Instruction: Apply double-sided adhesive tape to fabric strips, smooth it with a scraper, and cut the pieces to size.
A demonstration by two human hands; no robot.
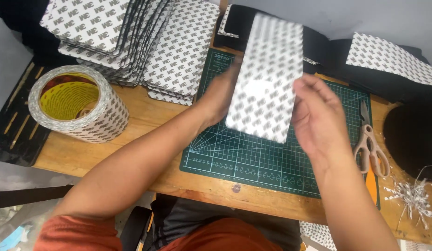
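My left hand (223,95) grips the left long edge of a patterned rectangular sheet (266,76), with the fingers tucked behind it, and holds it up above the green cutting mat (234,153). My right hand (318,116) is at the sheet's right edge, fingers spread and loosely curled; the picture is blurred there, so I cannot tell whether it pinches the edge or only brushes it. The sheet is tilted, its far end higher, and hangs over the middle of the mat, clear of it.

The mat lies on the wooden worktop (146,118), reaching close to the near edge. Just beside the mat's right edge lie scissors (372,144) with pale handles. Near the worktop's near right corner sits a small heap of paper trimmings (413,197). Toward the left edge stands a large roll of tape (79,102) with a yellow core and a patterned liner. At the far left corner lies a fanned stack of similar patterned sheets (132,37), with more black-and-patterned pieces (388,58) along the far right edge.
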